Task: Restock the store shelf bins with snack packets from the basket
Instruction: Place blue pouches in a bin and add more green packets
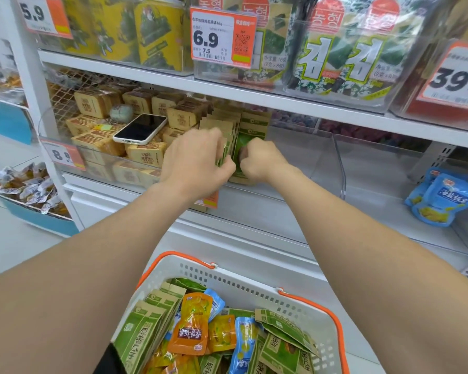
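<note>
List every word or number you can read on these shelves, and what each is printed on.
"6.9", "7.5": middle price tag.
"5.9": left price tag.
"39.", cut off: right price tag.
"8": bin price tag.
"김": seaweed packs.
Fine print on the tags and lettering on the basket packets: too small or blurred to read.
</note>
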`<move>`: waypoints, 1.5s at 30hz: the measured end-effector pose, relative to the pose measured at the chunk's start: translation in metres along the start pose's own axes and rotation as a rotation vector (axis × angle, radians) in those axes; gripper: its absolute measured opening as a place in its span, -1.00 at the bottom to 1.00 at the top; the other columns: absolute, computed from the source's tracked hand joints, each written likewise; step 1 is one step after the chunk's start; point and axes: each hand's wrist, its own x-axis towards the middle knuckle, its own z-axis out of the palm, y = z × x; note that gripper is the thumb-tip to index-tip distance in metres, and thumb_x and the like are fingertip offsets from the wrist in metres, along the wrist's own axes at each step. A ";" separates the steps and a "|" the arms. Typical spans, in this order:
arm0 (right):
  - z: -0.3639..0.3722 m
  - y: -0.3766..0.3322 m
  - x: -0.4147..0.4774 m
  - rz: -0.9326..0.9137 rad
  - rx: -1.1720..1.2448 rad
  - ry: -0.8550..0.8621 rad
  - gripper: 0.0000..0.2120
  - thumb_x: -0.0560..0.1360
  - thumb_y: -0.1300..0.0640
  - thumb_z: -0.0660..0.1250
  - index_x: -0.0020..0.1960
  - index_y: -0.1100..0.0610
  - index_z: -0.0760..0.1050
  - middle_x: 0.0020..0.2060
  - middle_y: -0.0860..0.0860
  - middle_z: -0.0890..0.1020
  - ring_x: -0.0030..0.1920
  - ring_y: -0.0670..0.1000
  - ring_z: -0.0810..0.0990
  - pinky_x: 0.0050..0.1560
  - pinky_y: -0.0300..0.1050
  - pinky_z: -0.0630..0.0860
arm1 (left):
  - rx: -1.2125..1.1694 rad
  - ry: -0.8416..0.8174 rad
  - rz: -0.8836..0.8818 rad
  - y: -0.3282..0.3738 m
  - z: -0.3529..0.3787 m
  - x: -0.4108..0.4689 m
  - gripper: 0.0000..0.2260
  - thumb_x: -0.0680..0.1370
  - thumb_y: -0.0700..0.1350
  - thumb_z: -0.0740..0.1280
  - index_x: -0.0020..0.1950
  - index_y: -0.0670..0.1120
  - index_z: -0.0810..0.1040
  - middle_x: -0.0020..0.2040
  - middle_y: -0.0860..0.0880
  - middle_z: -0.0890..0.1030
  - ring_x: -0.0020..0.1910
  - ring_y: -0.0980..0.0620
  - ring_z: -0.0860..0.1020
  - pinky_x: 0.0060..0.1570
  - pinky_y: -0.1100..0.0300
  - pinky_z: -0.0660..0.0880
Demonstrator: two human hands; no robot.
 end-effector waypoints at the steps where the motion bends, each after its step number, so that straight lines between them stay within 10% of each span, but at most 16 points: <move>1: -0.002 -0.005 -0.007 -0.022 0.005 0.043 -0.87 0.48 0.20 0.22 -0.07 0.18 0.54 -0.03 0.16 0.58 -0.04 0.24 0.58 -0.03 0.02 0.59 | -0.015 -0.061 -0.039 -0.001 -0.002 -0.002 -0.75 0.48 0.10 0.35 -0.30 -0.02 0.48 -0.33 0.06 0.52 -0.23 -0.09 0.51 -0.31 0.12 0.31; 8: -0.003 -0.044 -0.081 -0.368 -0.336 0.294 -0.78 0.42 0.10 0.15 -0.14 0.15 0.55 -0.32 0.07 0.39 -0.23 0.22 0.45 -0.21 0.01 0.36 | -0.034 -0.763 -0.130 -0.025 -0.009 -0.019 -0.73 0.55 0.09 0.33 -0.19 -0.08 0.62 -0.28 -0.08 0.65 -0.32 -0.09 0.60 -0.33 0.12 0.50; 14: 0.046 -0.046 -0.112 -0.607 -0.456 -0.226 -0.86 0.46 0.16 0.28 -0.28 0.09 0.44 -0.38 0.02 0.40 -0.32 0.15 0.45 -0.32 -0.07 0.39 | 0.092 -1.416 -0.221 -0.039 -0.005 -0.042 -0.72 0.65 0.07 0.31 0.33 0.01 0.54 0.09 0.02 0.71 -0.03 0.06 0.74 0.15 -0.01 0.65; 19: 0.115 -0.036 -0.126 -0.602 -0.642 -0.624 -0.80 0.54 0.12 0.35 -0.18 0.08 0.35 -0.25 -0.01 0.39 -0.34 -0.02 0.41 -0.36 -0.10 0.40 | 0.087 -1.421 -0.179 -0.039 -0.003 -0.045 -0.69 0.70 -0.03 0.24 0.43 0.01 0.52 0.13 0.04 0.67 0.02 0.06 0.72 0.17 -0.05 0.63; 25: 0.194 -0.032 -0.142 -0.859 -0.777 -0.673 -0.67 0.53 0.25 0.38 0.27 0.10 0.47 -0.19 0.01 0.49 -0.23 0.05 0.56 -0.30 -0.03 0.50 | 0.049 -1.442 -0.163 -0.037 0.010 -0.038 -0.66 0.70 0.00 0.23 0.47 -0.02 0.48 0.24 -0.01 0.66 0.06 0.03 0.72 0.22 -0.10 0.62; 33: 0.256 -0.016 -0.162 -1.150 -0.924 -0.571 -0.57 0.68 0.13 0.26 0.53 0.09 0.30 0.42 0.16 0.45 0.30 0.23 0.53 0.16 0.08 0.50 | 0.069 -1.444 -0.100 -0.027 0.023 -0.030 -0.62 0.72 -0.04 0.17 0.53 -0.05 0.44 0.31 -0.03 0.64 0.10 -0.01 0.71 0.27 -0.11 0.58; 45: 0.258 -0.003 -0.157 -0.832 -0.891 -0.642 -0.54 0.69 0.10 0.20 0.52 0.24 0.20 0.31 0.23 0.54 0.25 0.27 0.52 0.27 0.16 0.44 | 0.073 -1.432 -0.084 -0.017 0.016 -0.027 -0.60 0.72 -0.10 0.14 0.57 -0.03 0.40 0.37 -0.04 0.61 0.13 0.00 0.70 0.29 -0.12 0.58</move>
